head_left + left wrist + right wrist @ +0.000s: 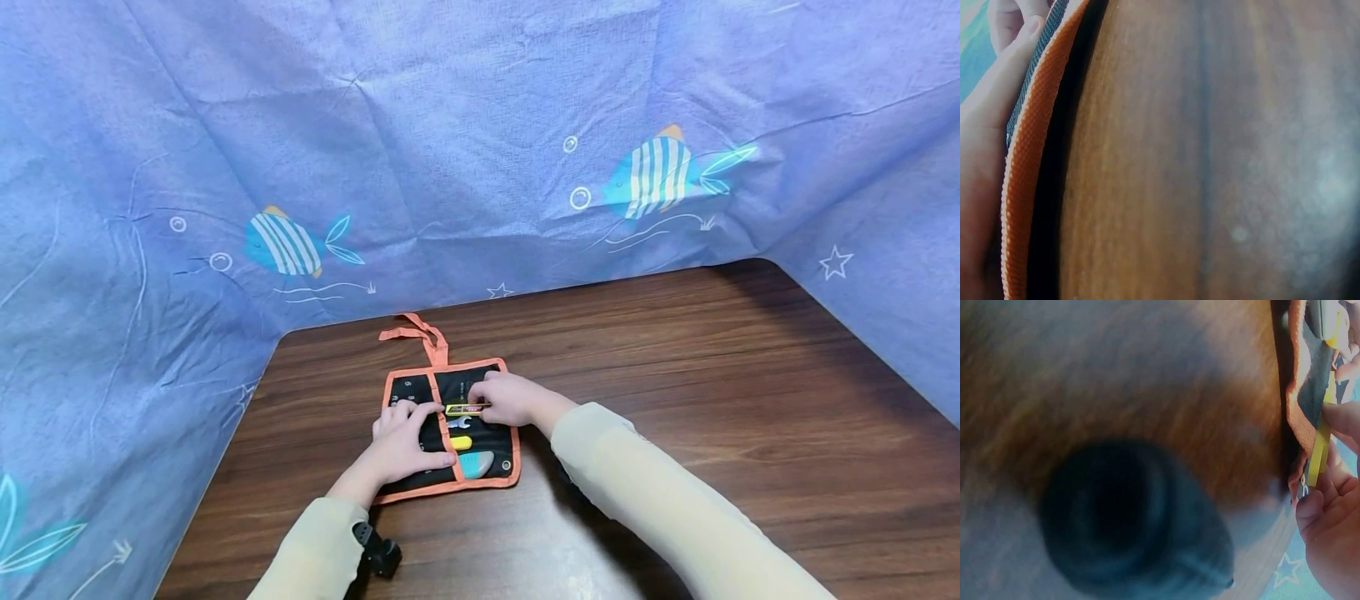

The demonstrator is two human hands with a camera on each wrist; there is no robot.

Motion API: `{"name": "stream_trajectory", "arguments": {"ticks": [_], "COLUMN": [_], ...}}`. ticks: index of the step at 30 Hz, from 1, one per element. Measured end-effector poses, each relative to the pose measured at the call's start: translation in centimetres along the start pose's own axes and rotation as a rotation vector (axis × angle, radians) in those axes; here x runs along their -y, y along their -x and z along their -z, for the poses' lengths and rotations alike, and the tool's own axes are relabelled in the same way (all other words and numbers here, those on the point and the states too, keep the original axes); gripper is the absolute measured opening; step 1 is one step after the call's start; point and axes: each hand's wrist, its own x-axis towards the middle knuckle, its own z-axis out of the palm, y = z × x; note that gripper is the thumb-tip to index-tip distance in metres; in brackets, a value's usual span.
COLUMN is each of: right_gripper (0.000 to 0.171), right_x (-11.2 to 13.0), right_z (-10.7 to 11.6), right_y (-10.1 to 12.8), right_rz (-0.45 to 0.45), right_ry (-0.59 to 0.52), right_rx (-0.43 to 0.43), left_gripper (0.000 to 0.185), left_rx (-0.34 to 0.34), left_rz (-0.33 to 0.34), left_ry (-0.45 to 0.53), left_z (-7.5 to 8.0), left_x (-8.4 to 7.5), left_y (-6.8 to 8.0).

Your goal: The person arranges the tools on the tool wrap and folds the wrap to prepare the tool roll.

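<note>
**Two hands at work on an orange-edged tool roll**

A black fabric tool roll [448, 429] trimmed in orange lies unrolled near the middle of a dark wood-grain worktop [712, 392], its orange tie straps [416, 335] trailing off the far edge. The left hand [403, 446] rests on the roll's left half, fingers fairly flat and thumb stretched toward the centre seam. The right hand [507, 398] pinches one end of a slim yellow-and-black tool [465, 408] lying across the pockets. Below it sit a small silver wrench [459, 423], a yellow piece [461, 442] and a teal-and-grey item [477, 463] tucked in the lower pocket. Pale long sleeves cover both arms. White markings on the black cloth are too small to read, and much of the left half is hidden under the hand. The wrist views are blurred and close: one shows the orange hem, the other the yellow tool against fingertips. A blue sheet [450, 150] printed with striped fish hangs behind
</note>
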Motion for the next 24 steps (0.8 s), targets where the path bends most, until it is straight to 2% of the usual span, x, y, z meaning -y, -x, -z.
{"name": "stream_trajectory", "arguments": {"ticks": [12,24], "right_gripper": [0.019,0.018], "right_x": [0.18,0.41], "right_z": [-0.10,-0.39], "right_y": [-0.26,-0.71], "right_rz": [0.038,0.023], "right_ry": [0.051,0.070], "right_rx": [0.000,-0.012], "left_gripper": [0.085,0.086], "left_rx": [-0.012,-0.019], "left_rz": [-0.011,-0.004], "left_ry": [0.007,0.002], "left_z": [-0.23,-0.38], "left_x": [0.15,0.37], "left_y": [-0.04,0.01]}}
